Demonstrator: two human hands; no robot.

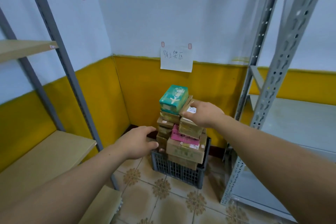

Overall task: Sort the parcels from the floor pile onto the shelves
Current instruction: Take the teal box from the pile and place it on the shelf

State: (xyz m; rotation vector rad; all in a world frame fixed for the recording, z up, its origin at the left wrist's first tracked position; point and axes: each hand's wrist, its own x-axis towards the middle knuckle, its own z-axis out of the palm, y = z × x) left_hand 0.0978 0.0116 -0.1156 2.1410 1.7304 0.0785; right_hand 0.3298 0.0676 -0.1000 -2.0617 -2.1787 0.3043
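While the right hand [204, 114] is pinching the labelled brown parcel [191, 109] atop the pile [183, 149], at three o'clock of the green box [173, 98], the left hand [136, 142] is hovering open, empty, at nine o'clock. Pickup is beginning, likely calling for a steady, straight lift.

A white handwritten paper note [176, 59] is taped to the wall [145, 14] where white paint meets yellow. At six o'clock from it a black slatted crate [174, 169] stands on flower-patterned floor tiles [161, 189].

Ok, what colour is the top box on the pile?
Teal green with pale print; the head view shows the top box best.
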